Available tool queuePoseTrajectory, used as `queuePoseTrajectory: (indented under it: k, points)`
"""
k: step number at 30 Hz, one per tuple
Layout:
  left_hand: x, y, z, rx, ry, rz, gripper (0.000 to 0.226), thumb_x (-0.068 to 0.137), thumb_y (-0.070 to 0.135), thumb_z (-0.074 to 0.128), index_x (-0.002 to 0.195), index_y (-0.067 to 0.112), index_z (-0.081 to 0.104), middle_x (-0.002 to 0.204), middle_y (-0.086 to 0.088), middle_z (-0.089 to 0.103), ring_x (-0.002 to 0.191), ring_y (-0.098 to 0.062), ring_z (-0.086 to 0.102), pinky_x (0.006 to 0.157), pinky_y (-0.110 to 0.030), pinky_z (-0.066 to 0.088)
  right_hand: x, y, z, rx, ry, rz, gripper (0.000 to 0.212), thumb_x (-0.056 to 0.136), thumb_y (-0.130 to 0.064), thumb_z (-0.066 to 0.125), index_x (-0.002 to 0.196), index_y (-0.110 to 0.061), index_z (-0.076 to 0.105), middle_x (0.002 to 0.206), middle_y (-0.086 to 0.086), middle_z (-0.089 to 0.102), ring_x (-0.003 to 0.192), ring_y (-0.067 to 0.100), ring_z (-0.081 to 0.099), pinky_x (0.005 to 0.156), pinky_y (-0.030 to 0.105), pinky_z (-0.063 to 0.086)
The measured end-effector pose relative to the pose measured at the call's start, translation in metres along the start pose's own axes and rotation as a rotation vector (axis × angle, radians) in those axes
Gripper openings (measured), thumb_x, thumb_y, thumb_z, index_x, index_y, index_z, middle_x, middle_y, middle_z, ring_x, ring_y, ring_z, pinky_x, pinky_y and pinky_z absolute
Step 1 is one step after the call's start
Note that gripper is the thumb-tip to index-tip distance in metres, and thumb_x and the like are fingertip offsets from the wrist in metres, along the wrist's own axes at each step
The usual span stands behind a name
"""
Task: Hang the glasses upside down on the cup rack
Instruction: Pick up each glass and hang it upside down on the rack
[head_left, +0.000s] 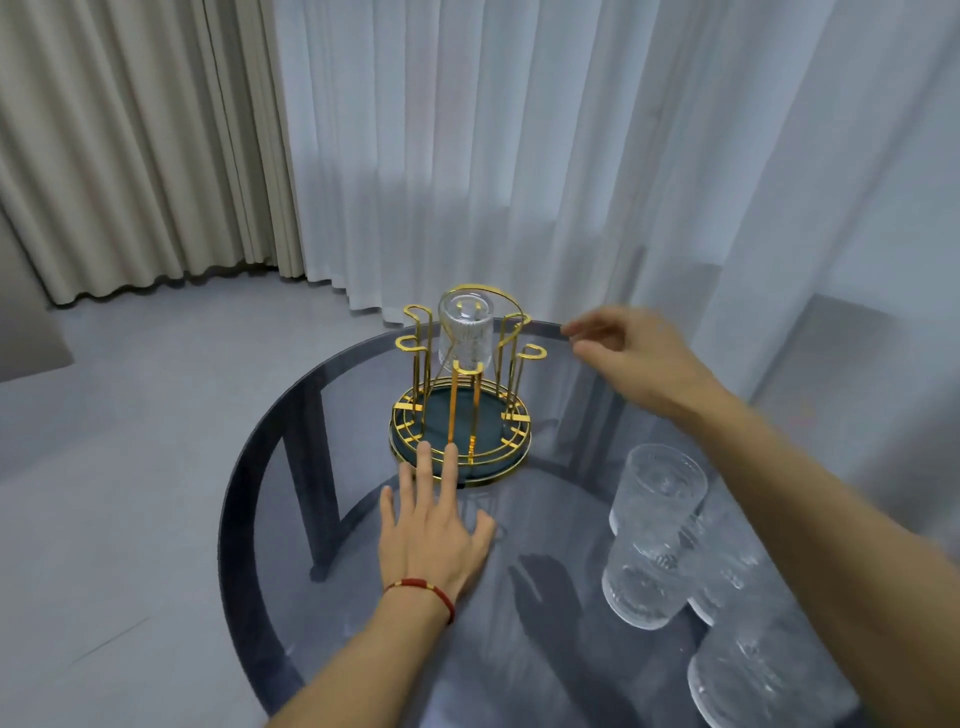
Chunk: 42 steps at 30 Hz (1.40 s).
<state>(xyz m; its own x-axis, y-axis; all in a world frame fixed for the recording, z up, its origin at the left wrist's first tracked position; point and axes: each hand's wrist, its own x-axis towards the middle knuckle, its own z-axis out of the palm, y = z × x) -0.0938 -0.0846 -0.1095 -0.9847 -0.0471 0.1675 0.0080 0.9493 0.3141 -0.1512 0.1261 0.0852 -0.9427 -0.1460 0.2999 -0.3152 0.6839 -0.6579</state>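
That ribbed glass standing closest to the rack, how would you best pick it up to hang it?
Grip the upright ribbed glass around its side wall, about mid-height, coming from the right with the right hand, which looks empty and hovers above it. It stands mouth up, with other glasses crowded close behind and to its right, so the rack-facing side is freest. A side grip probably lets the wrist turn it over onto a gold prong.

1 head-worn wide-angle view looks forward and down from close above a round glass table (270, 499), facing curtains (467, 156); both forearms enter from the bottom edge.
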Motion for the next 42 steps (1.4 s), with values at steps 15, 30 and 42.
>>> queuePoseTrajectory:
  k: [15, 30, 42]
  points:
    - [-0.086, 0.143, -0.048, -0.665, -0.054, 0.522, 0.081, 0.077, 0.032, 0.068, 0.148, 0.02, 0.032, 0.139, -0.003, 0.04, 0.129, -0.019, 0.036, 0.109, -0.029, 0.031, -0.222, 0.039, -0.029, -0.335, 0.213, 0.111, 0.028, 0.087, -0.035, 0.07, 0.112, -0.024, 0.071, 0.113, -0.007, 0.067, 0.114, 0.02, 0.057, 0.1, 0.049, 0.046]
    - [-0.072, 0.132, -0.047, -0.734, 0.037, 0.182, 0.093, 0.061, 0.048, 0.079, 0.143, 0.021, 0.044, 0.125, 0.004, 0.049, 0.112, -0.011, 0.049, 0.09, -0.027, 0.043, -0.238, 0.064, -0.01, -0.564, 0.016, 0.053, 0.069, 0.082, -0.063, 0.043, 0.142, -0.028, 0.052, 0.14, -0.003, 0.047, 0.137, 0.018, 0.037, 0.111, 0.039, 0.023]
    - [-0.074, 0.109, -0.092, -1.869, -0.291, -0.21, 0.026, 0.089, 0.033, 0.057, 0.101, 0.012, 0.068, 0.101, -0.015, 0.072, 0.097, -0.03, 0.07, 0.077, -0.045, 0.06, -0.209, 0.011, 0.02, 0.058, 0.1, -0.034, 0.066, 0.098, -0.066, 0.038, 0.156, -0.037, 0.027, 0.158, -0.01, 0.039, 0.143, 0.004, 0.037, 0.113, 0.029, 0.034]
